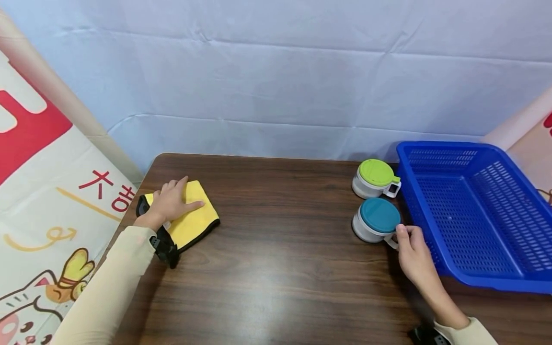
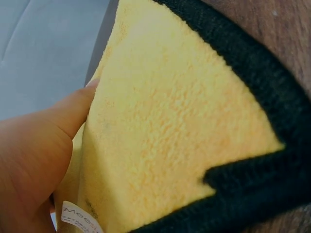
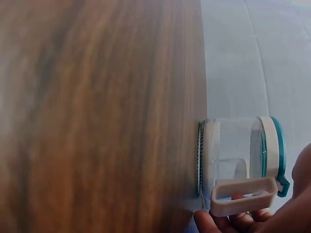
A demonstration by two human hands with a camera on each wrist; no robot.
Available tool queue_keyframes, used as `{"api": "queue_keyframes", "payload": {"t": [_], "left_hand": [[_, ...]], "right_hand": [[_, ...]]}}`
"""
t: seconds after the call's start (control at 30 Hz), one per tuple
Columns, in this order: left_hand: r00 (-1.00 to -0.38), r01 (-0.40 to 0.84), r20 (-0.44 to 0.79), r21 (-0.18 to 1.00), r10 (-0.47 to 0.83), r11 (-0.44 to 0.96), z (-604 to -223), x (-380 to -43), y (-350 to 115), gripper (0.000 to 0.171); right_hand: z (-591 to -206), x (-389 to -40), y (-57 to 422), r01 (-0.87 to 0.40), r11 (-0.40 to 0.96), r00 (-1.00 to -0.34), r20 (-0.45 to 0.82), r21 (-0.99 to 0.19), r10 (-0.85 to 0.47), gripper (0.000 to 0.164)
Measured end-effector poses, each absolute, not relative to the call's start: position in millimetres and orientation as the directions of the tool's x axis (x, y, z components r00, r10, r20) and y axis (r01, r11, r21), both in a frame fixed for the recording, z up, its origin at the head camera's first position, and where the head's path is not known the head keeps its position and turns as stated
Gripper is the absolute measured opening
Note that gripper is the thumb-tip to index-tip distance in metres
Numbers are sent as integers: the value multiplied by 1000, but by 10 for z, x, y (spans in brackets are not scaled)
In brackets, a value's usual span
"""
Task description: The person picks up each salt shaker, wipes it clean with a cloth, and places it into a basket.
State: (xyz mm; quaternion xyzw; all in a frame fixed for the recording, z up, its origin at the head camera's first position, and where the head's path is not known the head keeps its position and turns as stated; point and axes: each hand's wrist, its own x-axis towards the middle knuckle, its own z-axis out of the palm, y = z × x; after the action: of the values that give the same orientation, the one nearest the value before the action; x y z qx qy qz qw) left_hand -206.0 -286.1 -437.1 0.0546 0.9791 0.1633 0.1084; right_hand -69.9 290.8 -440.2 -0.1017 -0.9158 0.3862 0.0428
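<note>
At the table's left side, my left hand (image 1: 170, 203) rests on a folded yellow cloth (image 1: 199, 203) with black edging, thumb stretched out across it. The left wrist view shows the cloth (image 2: 170, 107) close up, with a white label (image 2: 80, 219); most of the fingers are hidden there. On the right, my right hand (image 1: 415, 254) grips the white handle (image 3: 243, 196) of a clear seasoning jar (image 1: 366, 231) with a teal lid (image 1: 380, 215). Fingers (image 3: 206, 222) show behind and below the handle. The jar stands upright on the table.
Just behind it stands a similar jar (image 1: 365, 188) with a lime green lid, its handle toward the basket. A blue perforated plastic basket (image 1: 448, 261) sits at the table's right. A pale blue cloth backdrop (image 1: 276, 86) hangs behind the brown wooden table (image 1: 276, 268).
</note>
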Motion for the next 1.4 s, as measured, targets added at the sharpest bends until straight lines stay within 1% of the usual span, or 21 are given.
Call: {"api": "queue_keyframes", "payload": {"t": [0.13, 0.3, 0.47, 0.57, 0.73, 0.9, 1.1, 1.4], "left_hand": [[-971, 74, -188, 335, 144, 939, -4394, -2064, -2862, 105], [-972, 81, -182, 339, 150, 937, -4425, -2071, -2863, 104], [-972, 85, -178, 332, 151, 940, -4446, -2069, -2875, 104], [-972, 88, -177, 329, 153, 940, -4445, -2063, -2878, 104], [-972, 89, -177, 333, 154, 939, -4439, -2065, -2881, 105], [-972, 88, -175, 338, 154, 937, -4447, -2053, -2871, 105], [-976, 84, -160, 348, 148, 934, -4453, -2036, -2867, 102], [-975, 81, -166, 345, 146, 935, -4489, -2055, -2897, 101]], "right_hand": [[-4424, -689, 2933, 148, 658, -974, 5, -738, 225, 46], [-4439, -695, 2943, 134, 587, -975, 0, -799, 222, 47], [-4441, -715, 2942, 158, 498, -969, -37, -852, 244, 50], [-4440, -720, 2950, 163, 395, -967, -67, -904, 247, 51], [-4449, -714, 2990, 139, 148, -974, -108, -979, 200, 47], [-4503, -714, 3035, 100, 4, -988, -99, -995, 117, 46], [-4557, -708, 3072, 50, -148, -998, -55, -988, 28, 39], [-4595, -697, 3082, 22, -214, -1000, -19, -977, -18, 34]]}}
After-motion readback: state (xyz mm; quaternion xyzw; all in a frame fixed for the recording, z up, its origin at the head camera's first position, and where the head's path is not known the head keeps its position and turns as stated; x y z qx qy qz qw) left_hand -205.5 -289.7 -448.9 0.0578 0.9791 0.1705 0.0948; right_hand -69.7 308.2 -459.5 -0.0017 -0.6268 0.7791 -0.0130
